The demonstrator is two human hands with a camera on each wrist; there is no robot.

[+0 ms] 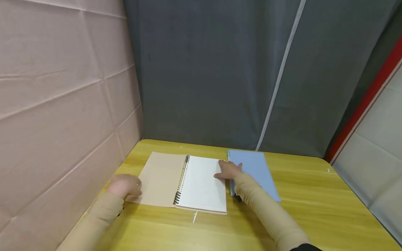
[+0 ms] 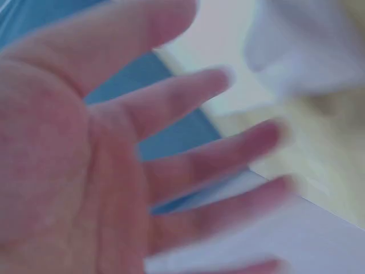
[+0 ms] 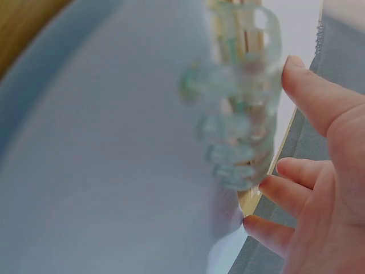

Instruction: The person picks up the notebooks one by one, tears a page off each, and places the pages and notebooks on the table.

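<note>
A: Largest first: the yellow tabletop (image 1: 314, 195). On it, an open notebook (image 1: 201, 184) lies under the right hand (image 1: 229, 170), whose fingers rest flat and relaxed on the white page. A blue notebook (image 1: 255, 167) sits just beside that hand.

B: And the left hand (image 1: 125, 184)?

A: It rests at the tan cover's edge; I cannot tell its grip.

B: Risks? Writing?

A: The page could crease if the palm drags. No readable writing.

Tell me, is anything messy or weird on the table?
Mostly tidy. One small white scrap lies loose on the table, just in front of the open notebook. The blue notebook lies slightly askew beside it.
</note>
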